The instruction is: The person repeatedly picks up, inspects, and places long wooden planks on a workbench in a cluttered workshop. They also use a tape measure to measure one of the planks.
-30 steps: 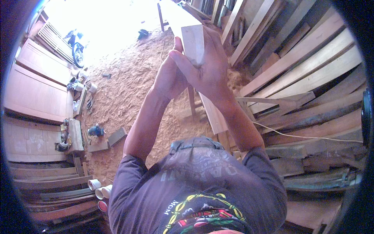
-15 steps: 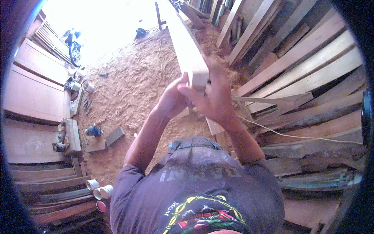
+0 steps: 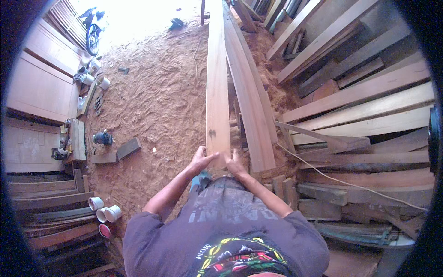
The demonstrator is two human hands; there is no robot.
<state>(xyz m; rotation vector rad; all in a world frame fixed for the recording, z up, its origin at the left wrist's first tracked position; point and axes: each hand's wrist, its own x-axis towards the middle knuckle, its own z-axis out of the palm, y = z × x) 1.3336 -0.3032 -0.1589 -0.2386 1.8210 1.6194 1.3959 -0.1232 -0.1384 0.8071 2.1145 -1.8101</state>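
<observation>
A long, pale wooden plank (image 3: 217,101) stretches away from my waist toward the bright far end, with a dark knot near its close end. My left hand (image 3: 202,159) is closed on the left edge of that end, thumb over the top face. On the opposite edge, my right hand (image 3: 236,165) grips the same end, its thumb also on top. The fingers beneath the plank are hidden. Just right of it lies a second, reddish board (image 3: 251,111), apart from my hands at its near end.
Stacked timber (image 3: 364,120) fills the right side, with a pale cord (image 3: 341,177) across it. Shavings cover the floor (image 3: 152,92). At left are a blue power tool (image 3: 102,138), wood blocks (image 3: 128,147), white cups (image 3: 112,213) and panels (image 3: 44,97). A motorcycle (image 3: 92,39) stands far left.
The plank's near end has come down and closer to my waist, its broad face now upward. Both hands have moved back with it, and the reddish board beside it shows now.
</observation>
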